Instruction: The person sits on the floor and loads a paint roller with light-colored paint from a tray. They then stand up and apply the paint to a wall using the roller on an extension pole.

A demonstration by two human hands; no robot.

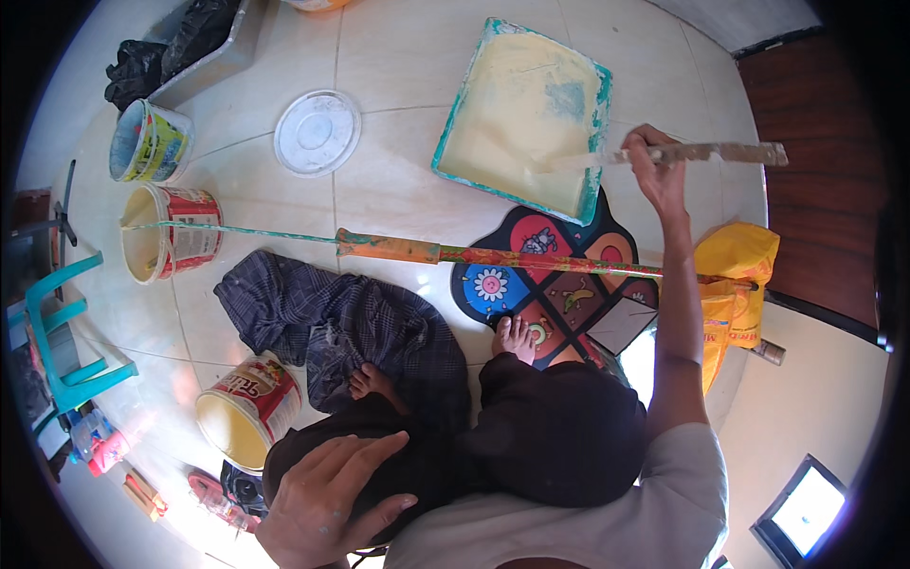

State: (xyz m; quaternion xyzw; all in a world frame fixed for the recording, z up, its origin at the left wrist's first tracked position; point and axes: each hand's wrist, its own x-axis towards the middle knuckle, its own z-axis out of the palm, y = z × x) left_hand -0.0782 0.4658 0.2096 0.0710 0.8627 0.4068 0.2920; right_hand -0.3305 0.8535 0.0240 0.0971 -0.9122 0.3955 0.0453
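Note:
My right hand (656,171) is closed around a flat, paint-stained wooden stick (725,153). The stick's whitish end reaches over the rim of a teal paint tray (595,180) and into the cream paint (517,114) spread across it. My left hand (327,493) lies over my left knee, fingers stretched out and holding nothing. Between me and the tray, a long pole with an orange handle (389,247) stretches sideways. Its thin metal rod (275,234) crosses the mouth of a paint bucket (190,232) on the left.
Beside my left leg stands another paint bucket (248,408). A dark plaid cloth (351,322) and a colourful mat (569,237) lie around my feet. Farther off are a white lid (318,133) and a yellow-labelled bucket (152,142). Yellow bags (739,266) stand right; a teal stool (71,332) left.

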